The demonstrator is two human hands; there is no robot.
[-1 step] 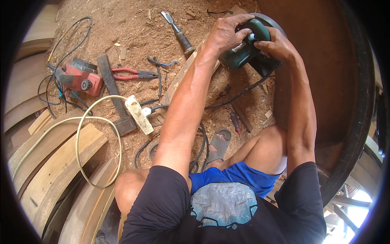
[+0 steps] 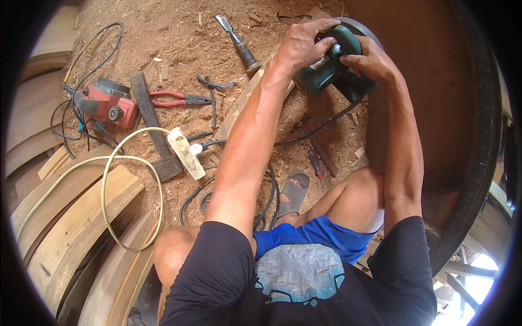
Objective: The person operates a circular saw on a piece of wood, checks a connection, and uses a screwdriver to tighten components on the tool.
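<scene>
Both my hands are wrapped round a dark green corded power tool (image 2: 317, 76) with a loop-shaped handle, at the upper right. My left hand (image 2: 305, 44) grips its left side, the thumb lying toward the handle. On the handle's right side my right hand (image 2: 375, 58) is closed, its fingers partly hidden. The tool sits close to the inner face of a big curved brown wooden piece (image 2: 427, 81). Its underside is out of sight. A black cord (image 2: 321, 128) runs from it down and left toward a cream socket block (image 2: 185, 152).
On the sawdust-strewn ground lie a chisel (image 2: 237, 44), red-handled pliers (image 2: 179, 99), a hammer (image 2: 147, 108) and a red power tool (image 2: 109, 106). A small screwdriver (image 2: 315, 164) lies near my foot. Curved timber pieces (image 2: 81, 217) fill the left side, crossed by a looped cream cable (image 2: 104, 201).
</scene>
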